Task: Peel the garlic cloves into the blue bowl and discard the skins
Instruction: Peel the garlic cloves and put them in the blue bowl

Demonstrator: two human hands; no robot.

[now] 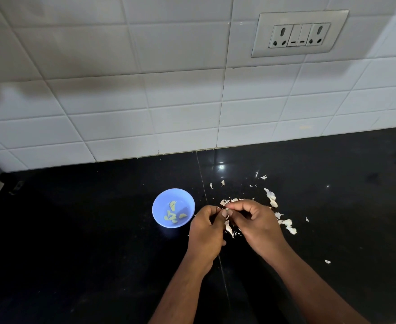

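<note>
- I see both hands meeting over the black counter [75,230], fingertips together around one small garlic clove [226,209] held above the surface.
- My left hand [207,232] has its fingers curled in, thumb and forefinger pinching the clove from the left side.
- My right hand [255,223] pinches the same clove from the right, its fingers bent and arched over it; most of the clove is hidden by the fingertips.
- A strip of pale skin [229,228] shows in the gap between the two hands, just below the clove; I cannot tell whether it hangs from it or lies on the counter.
- The blue bowl [159,204] sits just left of my left hand, with several peeled cloves [173,213] in its bottom.
- Loose garlic skins [271,198] lie scattered on the counter behind and to the right of my right hand, with one stray flake [327,261] well apart, nearer me.
- Behind it all, a white tiled wall [145,90] carries a socket panel [299,33] at upper right.
</note>
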